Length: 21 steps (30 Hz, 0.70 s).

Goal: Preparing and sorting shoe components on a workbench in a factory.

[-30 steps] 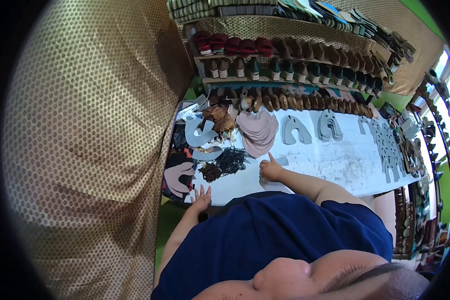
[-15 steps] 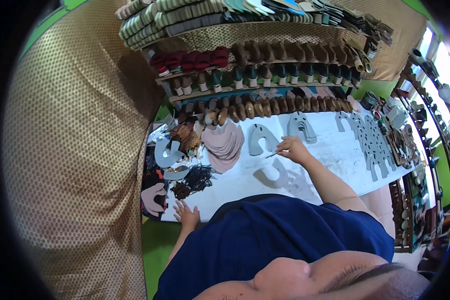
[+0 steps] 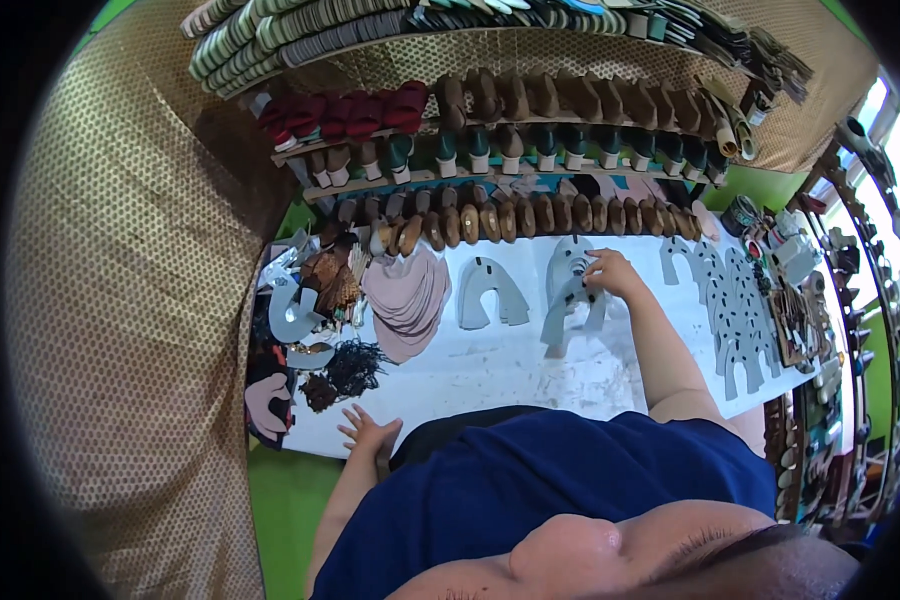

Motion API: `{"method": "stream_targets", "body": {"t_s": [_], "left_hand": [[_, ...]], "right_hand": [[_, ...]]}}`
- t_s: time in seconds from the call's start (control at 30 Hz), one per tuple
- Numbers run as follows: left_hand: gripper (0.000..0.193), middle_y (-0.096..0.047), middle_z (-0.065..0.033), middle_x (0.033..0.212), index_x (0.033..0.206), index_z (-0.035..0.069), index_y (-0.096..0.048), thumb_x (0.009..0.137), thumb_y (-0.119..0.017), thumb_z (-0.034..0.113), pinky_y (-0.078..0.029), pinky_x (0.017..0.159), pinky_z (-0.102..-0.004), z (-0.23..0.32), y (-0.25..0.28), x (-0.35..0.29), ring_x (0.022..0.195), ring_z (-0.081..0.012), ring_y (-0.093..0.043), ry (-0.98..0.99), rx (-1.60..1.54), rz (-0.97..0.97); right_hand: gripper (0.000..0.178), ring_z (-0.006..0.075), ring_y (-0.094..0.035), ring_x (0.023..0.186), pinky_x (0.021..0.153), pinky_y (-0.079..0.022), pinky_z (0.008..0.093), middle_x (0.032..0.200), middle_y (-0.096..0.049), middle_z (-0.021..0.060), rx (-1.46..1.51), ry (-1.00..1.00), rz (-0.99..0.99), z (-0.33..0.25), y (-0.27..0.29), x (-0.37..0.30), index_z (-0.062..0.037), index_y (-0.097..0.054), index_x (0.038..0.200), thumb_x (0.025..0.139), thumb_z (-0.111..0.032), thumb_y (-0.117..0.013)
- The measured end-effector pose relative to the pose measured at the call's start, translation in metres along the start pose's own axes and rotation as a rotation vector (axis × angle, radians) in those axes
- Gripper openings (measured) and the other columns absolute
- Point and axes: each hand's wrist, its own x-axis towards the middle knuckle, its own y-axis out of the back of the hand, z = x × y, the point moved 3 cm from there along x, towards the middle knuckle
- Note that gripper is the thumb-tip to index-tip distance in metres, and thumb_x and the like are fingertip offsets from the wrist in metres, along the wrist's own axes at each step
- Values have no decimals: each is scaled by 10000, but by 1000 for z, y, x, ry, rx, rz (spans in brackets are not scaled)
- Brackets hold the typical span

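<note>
My right hand (image 3: 613, 275) reaches over the white tabletop (image 3: 490, 380), its fingers pinched at the curved top of a grey U-shaped piece (image 3: 558, 325). That piece overlaps a stack of similar grey pieces (image 3: 560, 258) at the back middle of the table. Any thin tool in my right fingers is hidden. To the left lies another stack of grey U-shaped pieces (image 3: 494, 290). My left hand (image 3: 370, 432) rests at the table's front left edge, fingers spread and holding nothing. Nearest to it are black stringy scraps (image 3: 355, 368).
Left of the grey stacks fan out pink cut pieces (image 3: 407, 300). Grey pieces with dark marks (image 3: 735, 310) overlap at the right. A row of brown shoe forms (image 3: 530, 218) lines the back, below shelves of shoes (image 3: 510, 150). A gold patterned curtain (image 3: 150, 330) hangs at left.
My right hand has moved up to the back stack. The grey piece lying mid-table is now over that stack. My left fingers have spread wider. The view has shifted.
</note>
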Motion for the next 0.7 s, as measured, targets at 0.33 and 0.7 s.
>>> {"method": "stream_targets", "body": {"t_s": [0.33, 0.7], "left_hand": [[1475, 259, -143, 1615, 1544, 188, 221, 620, -863, 570, -66, 1127, -707, 7, 4, 6, 1460, -501, 179, 12, 87, -88], [1449, 266, -171, 1606, 1534, 181, 241, 658, -847, 563, -78, 1116, -718, 7, 6, 2, 1453, -519, 174, 28, 119, -87]], "right_hand": [[203, 284, -662, 1038, 891, -535, 418, 1142, -696, 62, -206, -363, 2, 84, -31, 108, -238, -787, 918, 736, -327, -768], [289, 308, -396, 1386, 1112, -238, 671, 1421, -537, 81, -362, -262, 80, 47, -45, 136, -258, -741, 1112, 831, -326, -725]]}}
